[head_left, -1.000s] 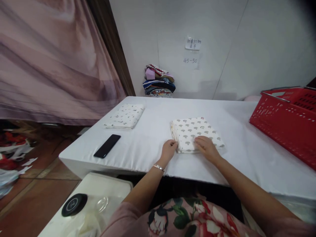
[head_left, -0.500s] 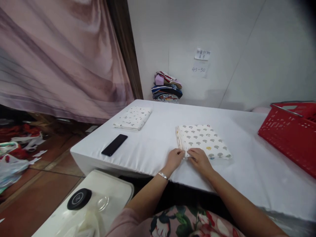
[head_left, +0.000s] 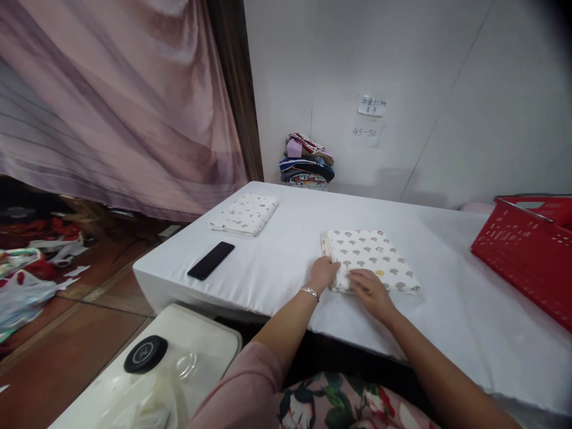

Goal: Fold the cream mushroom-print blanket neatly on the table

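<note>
A folded white cloth with grey mushroom shapes lies flat on the white-covered table in front of me. My left hand is closed on its left edge, thumb on top; the fingers beneath are partly hidden. Over the near edge, just right of that, rests my right hand, its fingers stretched out on the fabric, thumb a little apart. Farther left lies a second folded white cloth with small dark prints, untouched by either hand.
A black phone lies on the table's left part. At the right stands a red basket. Folded fabrics are piled by the wall behind. A white stool-like surface at lower left carries a round black object.
My left hand has slid up along the cloth's left edge, away from me. My right hand has shifted slightly right and its fingers have loosened from the near corner. The view has tilted slightly.
</note>
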Tool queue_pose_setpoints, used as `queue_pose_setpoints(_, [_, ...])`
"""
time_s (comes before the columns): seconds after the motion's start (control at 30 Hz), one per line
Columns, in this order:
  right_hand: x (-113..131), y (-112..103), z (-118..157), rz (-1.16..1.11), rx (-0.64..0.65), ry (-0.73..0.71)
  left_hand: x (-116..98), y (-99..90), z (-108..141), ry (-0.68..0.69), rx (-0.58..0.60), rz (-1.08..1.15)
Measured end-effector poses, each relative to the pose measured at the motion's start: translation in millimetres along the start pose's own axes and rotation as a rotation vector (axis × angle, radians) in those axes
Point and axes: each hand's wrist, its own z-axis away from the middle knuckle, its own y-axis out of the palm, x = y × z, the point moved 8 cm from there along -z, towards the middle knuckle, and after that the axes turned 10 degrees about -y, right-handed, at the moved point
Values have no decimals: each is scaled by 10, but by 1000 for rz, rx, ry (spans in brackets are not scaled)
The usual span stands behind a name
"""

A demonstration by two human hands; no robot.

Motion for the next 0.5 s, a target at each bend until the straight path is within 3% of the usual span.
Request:
queue_pose_setpoints(0.13, [-634, -404, 105, 217, -59, 224, 90, 11, 15, -22, 18, 44])
queue_pose_setpoints(0.27, [-1135, -501, 323, 458, 161, 505, 56, -8, -18, -30, 28, 25])
queue_pose_setpoints(0.37, [-1121, -443, 389, 540, 241, 527, -66, -47, -103, -9, 5, -16])
queue_pose_setpoints(0.5, [-985, -392, 383, 578, 242, 492, -147, -61, -217, -11, -29, -50])
